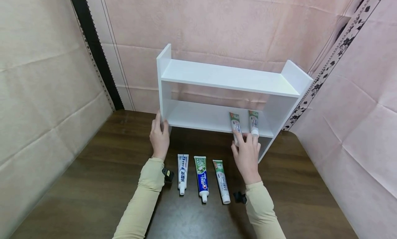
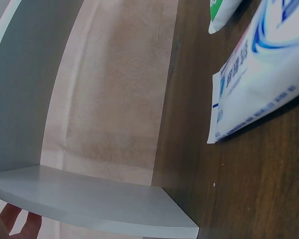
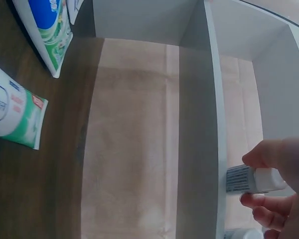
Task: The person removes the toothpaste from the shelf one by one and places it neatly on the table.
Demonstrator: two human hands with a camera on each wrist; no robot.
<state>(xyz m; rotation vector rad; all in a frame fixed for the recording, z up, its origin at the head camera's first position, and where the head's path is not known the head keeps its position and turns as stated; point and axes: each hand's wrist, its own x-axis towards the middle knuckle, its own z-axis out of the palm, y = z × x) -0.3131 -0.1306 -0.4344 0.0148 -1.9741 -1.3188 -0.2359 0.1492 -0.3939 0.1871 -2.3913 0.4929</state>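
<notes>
My right hand (image 1: 247, 159) pinches the white capped end of a green-and-white toothpaste tube (image 1: 235, 121) between thumb and fingers. That tube (image 3: 240, 180) lies at the front edge of the white shelf's middle board, its cap end sticking out. Just to its right, another toothpaste tube (image 1: 253, 120) lies on the same board. At the other end, my left hand (image 1: 159, 137) grips the side panel of the white shelf (image 1: 223, 77); some of its fingers (image 2: 31, 225) show past the panel's edge in the left wrist view.
Three toothpaste tubes lie in a row on the brown wooden table (image 1: 93, 183): a blue-and-white one (image 1: 183, 171), a green-and-blue one (image 1: 202, 177) and a green-and-white one (image 1: 221, 180). Pale cloth walls (image 1: 223, 25) stand behind the shelf and at both sides.
</notes>
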